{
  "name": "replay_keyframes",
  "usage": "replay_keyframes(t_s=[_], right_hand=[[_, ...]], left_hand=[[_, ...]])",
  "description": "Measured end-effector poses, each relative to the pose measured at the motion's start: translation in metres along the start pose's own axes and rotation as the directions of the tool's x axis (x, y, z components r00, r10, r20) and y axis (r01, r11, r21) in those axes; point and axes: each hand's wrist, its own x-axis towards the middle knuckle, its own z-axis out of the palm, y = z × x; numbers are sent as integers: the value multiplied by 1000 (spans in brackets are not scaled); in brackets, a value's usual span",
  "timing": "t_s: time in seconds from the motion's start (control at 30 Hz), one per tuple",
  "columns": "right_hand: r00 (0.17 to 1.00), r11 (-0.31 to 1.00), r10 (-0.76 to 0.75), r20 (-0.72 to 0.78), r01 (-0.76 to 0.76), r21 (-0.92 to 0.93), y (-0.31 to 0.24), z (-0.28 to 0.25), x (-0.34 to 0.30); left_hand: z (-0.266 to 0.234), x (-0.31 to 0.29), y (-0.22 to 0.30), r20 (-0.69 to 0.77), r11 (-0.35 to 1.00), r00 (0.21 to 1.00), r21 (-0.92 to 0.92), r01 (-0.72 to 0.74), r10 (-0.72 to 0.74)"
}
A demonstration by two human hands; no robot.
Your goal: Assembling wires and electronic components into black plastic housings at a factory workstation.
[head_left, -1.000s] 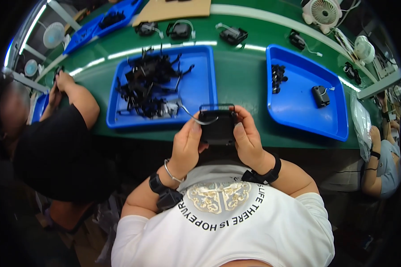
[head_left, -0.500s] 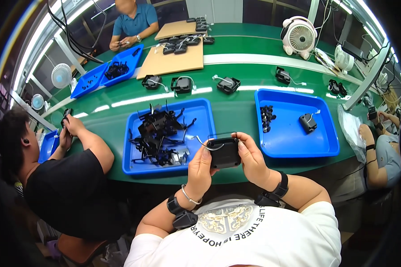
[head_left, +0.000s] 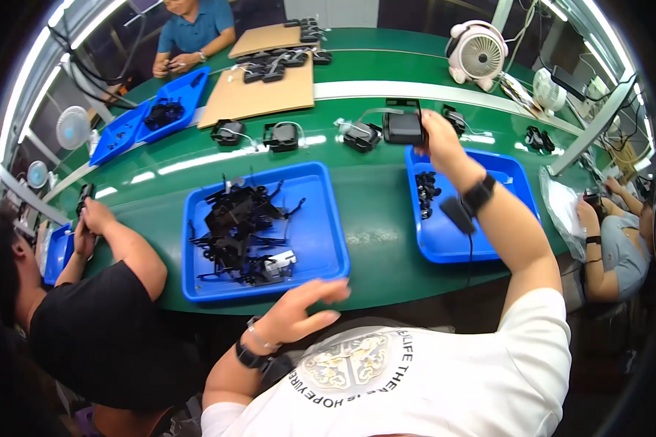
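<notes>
My right hand (head_left: 440, 140) reaches out over the far edge of the right blue tray (head_left: 444, 253). It grips a black boxy plastic unit (head_left: 403, 128) with a frame on top and a white cable. That unit hangs close beside another black unit with a cable (head_left: 361, 136) standing on the green table. My left hand (head_left: 299, 312) is empty, fingers apart, near the table's front edge. Beyond it, the left blue tray (head_left: 335, 240) holds a heap of black plastic frames (head_left: 242, 218). Small black parts (head_left: 426, 193) lie in the right tray, and my forearm covers part of it.
More black units stand in a row, one at the left (head_left: 228, 132), one in the middle (head_left: 280, 136). Farther back are a tan board (head_left: 262, 95) with several units and a pink-white fan (head_left: 479, 52). A person in black (head_left: 109, 328) works at my left, another (head_left: 611, 240) at right.
My right hand has carried the black unit forward from in front of me to the row beyond the trays. My left hand has let go of it and drawn back toward me.
</notes>
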Motion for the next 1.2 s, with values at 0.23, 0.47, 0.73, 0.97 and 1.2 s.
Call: replay_keyframes(t_s=[0.23, 0.47, 0.73, 0.97, 1.2], right_hand=[[978, 906, 159, -135, -198, -373, 37, -60, 131], [917, 780, 373, -144, -393, -486, 62, -72, 139], [939, 294, 318, -134, -232, -927, 35, -76, 171], [977, 375, 152, 151, 85, -923, -64, -30, 135], [891, 213, 79, 447, 423, -881, -132, 35, 116]], left_hand=[[-5, -43, -26, 11, 993, 1000, 122, -6, 5], [-10, -45, -28, -99, 997, 994, 62, 54, -48], [-9, -43, -33, -152, 999, 988, 20, 30, -26], [1, -48, -34, -249, 995, 965, 36, 97, -85], [9, -50, -30, -270, 992, 957, 36, 123, -109]])
